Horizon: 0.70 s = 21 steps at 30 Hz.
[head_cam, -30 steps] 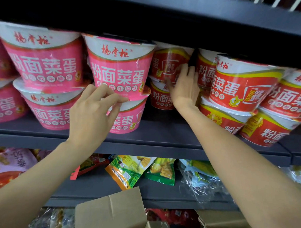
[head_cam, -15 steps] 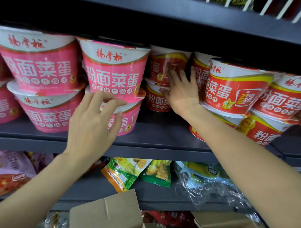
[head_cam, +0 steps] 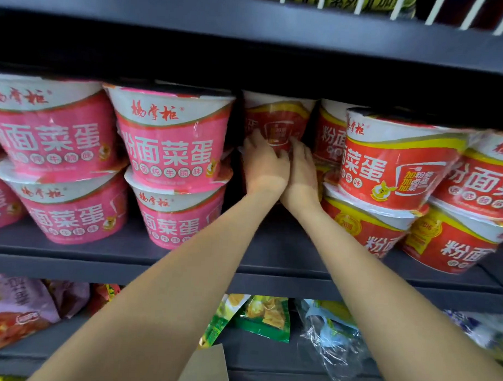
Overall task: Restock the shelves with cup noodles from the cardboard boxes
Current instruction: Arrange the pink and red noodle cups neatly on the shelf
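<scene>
Centre frame, left hand (head_cam: 264, 165) and right hand (head_cam: 302, 175) press flat-fingered on a light, crushable, film-slick red noodle bowl (head_cam: 277, 121), best cupped round its sides.

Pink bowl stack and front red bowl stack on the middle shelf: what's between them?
Head view: both hands, left hand and right hand, reaching into the gap against a recessed red bowl, between the pink stack and front red stack.

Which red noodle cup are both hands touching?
The upper red cup set far back in the gap between the pink stacks and the front red stacks; left hand and right hand reach it.
</scene>
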Each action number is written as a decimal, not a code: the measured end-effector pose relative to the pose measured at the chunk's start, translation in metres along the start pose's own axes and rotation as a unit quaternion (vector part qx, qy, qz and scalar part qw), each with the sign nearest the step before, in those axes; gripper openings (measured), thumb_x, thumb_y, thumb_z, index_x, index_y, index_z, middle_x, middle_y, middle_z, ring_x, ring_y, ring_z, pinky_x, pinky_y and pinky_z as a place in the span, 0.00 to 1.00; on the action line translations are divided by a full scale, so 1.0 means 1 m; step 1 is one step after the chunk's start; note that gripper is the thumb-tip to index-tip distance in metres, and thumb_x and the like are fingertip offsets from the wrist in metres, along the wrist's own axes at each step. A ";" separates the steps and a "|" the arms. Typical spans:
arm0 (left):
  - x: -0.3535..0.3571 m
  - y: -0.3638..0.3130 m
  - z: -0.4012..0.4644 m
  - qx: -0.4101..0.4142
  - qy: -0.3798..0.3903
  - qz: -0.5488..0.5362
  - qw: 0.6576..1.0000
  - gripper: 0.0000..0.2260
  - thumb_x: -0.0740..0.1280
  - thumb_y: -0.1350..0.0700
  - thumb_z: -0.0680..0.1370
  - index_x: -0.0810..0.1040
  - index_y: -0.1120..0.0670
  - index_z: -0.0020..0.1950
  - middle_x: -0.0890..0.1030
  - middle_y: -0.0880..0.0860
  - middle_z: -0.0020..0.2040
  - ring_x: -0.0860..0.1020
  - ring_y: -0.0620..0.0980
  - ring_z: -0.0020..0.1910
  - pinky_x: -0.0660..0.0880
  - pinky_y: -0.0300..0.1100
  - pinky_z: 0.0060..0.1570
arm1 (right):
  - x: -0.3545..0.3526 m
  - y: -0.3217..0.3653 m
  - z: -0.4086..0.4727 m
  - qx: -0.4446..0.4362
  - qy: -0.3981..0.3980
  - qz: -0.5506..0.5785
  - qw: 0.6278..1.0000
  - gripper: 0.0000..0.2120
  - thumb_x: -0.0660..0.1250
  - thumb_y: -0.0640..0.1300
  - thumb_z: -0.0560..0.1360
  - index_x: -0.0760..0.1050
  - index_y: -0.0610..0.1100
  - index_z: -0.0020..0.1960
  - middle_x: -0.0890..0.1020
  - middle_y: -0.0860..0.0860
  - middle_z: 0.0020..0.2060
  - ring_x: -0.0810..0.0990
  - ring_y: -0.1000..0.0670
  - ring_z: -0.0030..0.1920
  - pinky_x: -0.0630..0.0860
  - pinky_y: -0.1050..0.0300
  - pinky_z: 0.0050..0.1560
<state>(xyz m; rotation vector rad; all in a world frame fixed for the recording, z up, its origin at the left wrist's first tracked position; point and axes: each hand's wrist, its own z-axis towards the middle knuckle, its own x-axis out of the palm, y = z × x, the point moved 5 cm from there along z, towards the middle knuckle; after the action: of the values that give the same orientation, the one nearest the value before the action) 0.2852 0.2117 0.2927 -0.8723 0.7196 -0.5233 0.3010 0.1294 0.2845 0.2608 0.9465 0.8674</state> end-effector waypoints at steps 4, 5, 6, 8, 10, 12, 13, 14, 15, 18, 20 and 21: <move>0.014 0.006 0.018 -0.017 0.037 0.053 0.998 0.23 0.62 0.59 0.76 0.63 0.63 0.69 0.67 0.62 0.69 0.65 0.62 0.68 0.63 0.52 0.67 | 0.005 -0.009 0.008 0.055 -0.006 0.106 0.993 0.21 0.58 0.42 0.81 0.63 0.44 0.73 0.69 0.44 0.70 0.69 0.48 0.67 0.60 0.69 0.58; 0.016 0.006 0.018 -0.014 0.035 0.057 0.998 0.24 0.62 0.59 0.75 0.62 0.62 0.70 0.66 0.61 0.69 0.65 0.62 0.68 0.64 0.53 0.67 | 0.005 -0.013 0.008 0.078 -0.017 0.189 0.979 0.17 0.59 0.43 0.80 0.68 0.45 0.69 0.73 0.44 0.66 0.73 0.49 0.63 0.63 0.67 0.56; 0.016 0.006 0.016 -0.005 0.030 0.057 0.998 0.24 0.62 0.59 0.76 0.62 0.61 0.71 0.65 0.61 0.70 0.64 0.62 0.69 0.64 0.53 0.68 | 0.004 -0.012 0.007 0.114 -0.032 0.308 0.944 0.14 0.60 0.44 0.80 0.72 0.45 0.64 0.76 0.45 0.62 0.75 0.51 0.59 0.66 0.65 0.55; 0.017 0.007 0.003 0.027 0.043 0.032 0.998 0.27 0.60 0.56 0.78 0.58 0.56 0.75 0.61 0.59 0.75 0.59 0.60 0.73 0.63 0.52 0.69 | 0.004 -0.017 0.005 0.135 -0.069 0.356 0.922 0.14 0.59 0.46 0.81 0.73 0.44 0.65 0.77 0.47 0.61 0.76 0.54 0.56 0.69 0.65 0.55; 0.014 0.010 -0.011 0.069 0.060 -0.037 0.995 0.26 0.59 0.56 0.79 0.57 0.51 0.77 0.62 0.57 0.75 0.60 0.56 0.74 0.65 0.44 0.68 | 0.005 -0.014 0.001 0.096 -0.045 0.294 0.950 0.17 0.56 0.45 0.82 0.67 0.46 0.70 0.73 0.47 0.66 0.73 0.55 0.60 0.68 0.66 0.58; 0.002 0.011 -0.015 0.098 0.016 -0.068 0.993 0.25 0.61 0.60 0.78 0.62 0.52 0.75 0.67 0.56 0.72 0.65 0.54 0.71 0.65 0.42 0.67 | 0.009 -0.012 -0.002 0.050 -0.046 0.204 0.977 0.20 0.55 0.44 0.82 0.61 0.45 0.74 0.64 0.45 0.72 0.66 0.50 0.69 0.62 0.61 0.67; -0.002 0.013 -0.010 0.091 -0.020 -0.053 0.994 0.26 0.63 0.61 0.76 0.63 0.54 0.74 0.67 0.56 0.71 0.66 0.54 0.70 0.64 0.45 0.69 | 0.011 -0.015 -0.002 0.045 -0.055 0.175 0.982 0.21 0.55 0.44 0.82 0.59 0.44 0.74 0.62 0.44 0.73 0.63 0.47 0.71 0.60 0.57 0.70; -0.004 0.015 -0.002 0.066 -0.043 -0.035 0.996 0.27 0.65 0.60 0.75 0.63 0.56 0.73 0.67 0.57 0.70 0.66 0.55 0.69 0.63 0.48 0.69 | 0.012 -0.016 -0.002 0.048 -0.069 0.166 0.983 0.21 0.55 0.43 0.82 0.60 0.43 0.74 0.61 0.43 0.73 0.63 0.46 0.72 0.60 0.54 0.71; -0.003 0.017 0.008 0.034 -0.041 -0.022 0.998 0.28 0.67 0.59 0.74 0.62 0.58 0.73 0.66 0.58 0.70 0.66 0.56 0.69 0.62 0.49 0.70 | 0.012 -0.017 -0.001 0.055 -0.079 0.161 0.982 0.21 0.55 0.42 0.82 0.60 0.43 0.74 0.61 0.43 0.73 0.63 0.45 0.72 0.60 0.53 0.72; 0.010 0.019 0.027 0.013 0.018 -0.011 1.000 0.26 0.69 0.54 0.74 0.66 0.59 0.69 0.72 0.59 0.67 0.70 0.57 0.67 0.66 0.51 0.67 | 0.015 -0.016 0.007 0.068 -0.057 0.143 0.986 0.21 0.54 0.42 0.82 0.60 0.43 0.75 0.62 0.44 0.73 0.62 0.45 0.73 0.58 0.54 0.72; 0.013 0.021 0.025 0.046 0.016 0.029 0.998 0.25 0.66 0.51 0.76 0.66 0.59 0.70 0.71 0.59 0.68 0.69 0.56 0.68 0.65 0.50 0.68 | 0.016 -0.019 0.011 0.088 -0.048 0.177 0.979 0.21 0.54 0.44 0.82 0.62 0.44 0.74 0.64 0.45 0.73 0.61 0.46 0.73 0.57 0.50 0.74; 0.015 0.023 0.020 0.072 0.013 0.064 0.995 0.27 0.64 0.50 0.77 0.62 0.59 0.73 0.67 0.59 0.71 0.66 0.56 0.70 0.61 0.48 0.70 | 0.015 -0.019 0.012 0.103 -0.050 0.216 0.970 0.21 0.54 0.47 0.82 0.63 0.44 0.74 0.65 0.45 0.73 0.62 0.46 0.73 0.57 0.48 0.74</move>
<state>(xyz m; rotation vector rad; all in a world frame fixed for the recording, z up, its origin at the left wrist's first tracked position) 0.3123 0.2241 0.2770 -0.6821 0.7465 -0.4656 0.3245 0.1304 0.2721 0.7020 0.9000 1.1431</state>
